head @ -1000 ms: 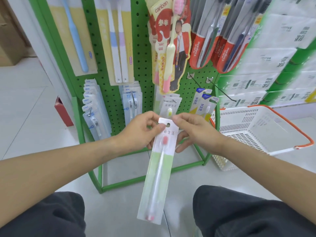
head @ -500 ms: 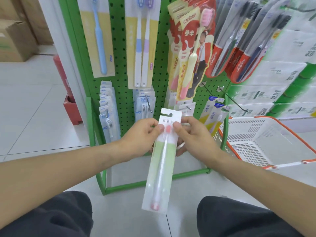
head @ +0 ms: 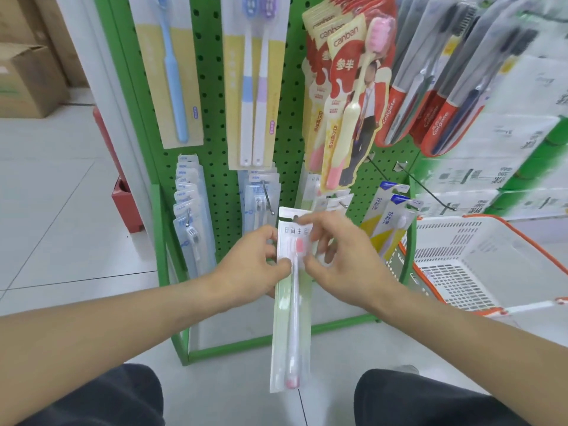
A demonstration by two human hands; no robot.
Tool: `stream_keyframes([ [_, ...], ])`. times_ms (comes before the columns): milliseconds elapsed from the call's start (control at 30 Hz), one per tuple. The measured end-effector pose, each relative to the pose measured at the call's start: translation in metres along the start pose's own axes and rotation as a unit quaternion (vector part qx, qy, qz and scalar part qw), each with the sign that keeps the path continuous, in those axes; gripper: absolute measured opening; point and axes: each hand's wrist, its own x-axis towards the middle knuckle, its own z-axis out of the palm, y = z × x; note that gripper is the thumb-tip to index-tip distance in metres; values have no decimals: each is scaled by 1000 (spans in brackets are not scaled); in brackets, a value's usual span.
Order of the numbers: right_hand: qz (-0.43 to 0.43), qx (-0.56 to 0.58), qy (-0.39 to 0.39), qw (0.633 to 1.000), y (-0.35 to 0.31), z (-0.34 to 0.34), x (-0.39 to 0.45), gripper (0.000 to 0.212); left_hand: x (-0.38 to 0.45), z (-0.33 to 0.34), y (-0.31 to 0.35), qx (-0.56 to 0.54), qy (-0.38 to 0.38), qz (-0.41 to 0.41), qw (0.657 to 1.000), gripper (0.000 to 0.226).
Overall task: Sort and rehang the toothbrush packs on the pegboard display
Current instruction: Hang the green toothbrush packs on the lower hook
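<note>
I hold a long toothbrush pack (head: 290, 318), white at the top and pale green below, with a pink-headed brush inside. It hangs upright in front of the green pegboard (head: 215, 124). My left hand (head: 252, 265) pinches the pack's left edge near the brush head. My right hand (head: 335, 250) grips the top right, with the forefinger reaching to the hang hole at the top. A peg with similar white packs (head: 333, 204) is just behind the pack's top. Other toothbrush packs hang on the board above and to both sides.
A white shopping basket (head: 479, 256) with orange rim stands on the floor at the right. Two bare metal pegs (head: 430, 192) stick out of the board's right side. Cardboard boxes (head: 27, 81) sit far left. My knees are at the bottom edge.
The pack has risen and moved closer to the board. My left hand slid down its left edge, and my right forefinger moved up to the hang hole.
</note>
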Motion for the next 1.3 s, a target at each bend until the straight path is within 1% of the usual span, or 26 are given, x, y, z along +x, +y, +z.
stream_keyframes([
  [67, 12, 16, -59, 998, -2, 2, 0, 39, 0, -1, -1, 14, -5, 0, 1000, 12],
  [100, 15, 27, -70, 997, -1, 3, -1, 36, -1, -2, -2, 16, -11, 1, 1000, 12],
  [167, 25, 50, -53, 997, 1, 1, 0, 29, -1, -4, -3, 11, -36, 9, 999, 13],
  [233, 58, 129, -49, 989, 3, -2, 1, 27, 0, -6, -3, 5, -60, 25, 998, 16],
  [267, 79, 192, -55, 977, 3, -4, 1, 29, -1, -8, -2, 8, -73, 33, 997, 17],
  [333, 120, 312, -70, 940, 4, -9, 0, 32, -2, -10, -1, 20, -105, 42, 993, 18],
  [400, 150, 369, -86, 913, 7, -14, -1, 31, -3, -11, 0, 26, -131, 40, 990, 19],
  [467, 169, 379, -94, 905, 9, -18, -1, 28, -4, -10, 0, 24, -140, 41, 989, 20],
  [533, 178, 382, -88, 903, 9, -20, -1, 30, -4, -7, 0, 18, -142, 39, 989, 23],
  [600, 188, 394, -63, 897, 8, -21, -1, 32, -5, -5, 0, 12, -164, 20, 986, 28],
  [667, 196, 404, -26, 893, 9, -22, 0, 26, -6, -2, -1, 30, -197, 0, 980, 26],
  [733, 191, 393, -7, 899, 10, -23, 0, 17, -7, 0, -1, 45, -200, -13, 979, 19],
  [800, 169, 353, -23, 920, 10, -21, -1, 15, -6, 0, -3, 40, -191, -30, 980, 14],
  [833, 154, 315, -46, 935, 9, -20, -2, 20, -5, -1, -4, 39, -187, -40, 981, 12],
  [900, 129, 201, -99, 966, 8, -18, -7, 37, -6, -2, -6, 54, -177, -60, 981, 12],
  [933, 124, 151, -114, 974, 8, -17, -8, 42, -6, -2, -7, 61, -178, -69, 980, 13],
  [967, 124, 124, -114, 978, 8, -16, -9, 41, -7, -2, -8, 60, -184, -74, 978, 13],
  [1033, 133, 111, -85, 981, 9, -16, -9, 36, -8, -4, -11, 44, -218, -81, 972, 14],
  [1067, 139, 102, -70, 983, 11, -17, -8, 35, -9, -6, -11, 40, -245, -84, 965, 19],
  [1133, 153, 84, -55, 983, 16, -19, -7, 34, -13, -14, -14, 67, -312, -96, 943, 31],
  [1167, 164, 84, -53, 981, 19, -20, -8, 34, -16, -17, -16, 92, -345, -106, 928, 33],
  [1233, 178, 74, -68, 979, 25, -19, -12, 35, -23, -19, -21, 109, -388, -131, 906, 29],
  [1300, 172, 38, -97, 980, 28, -16, -17, 35, -28, -20, -25, 87, -397, -148, 902, 28],
])
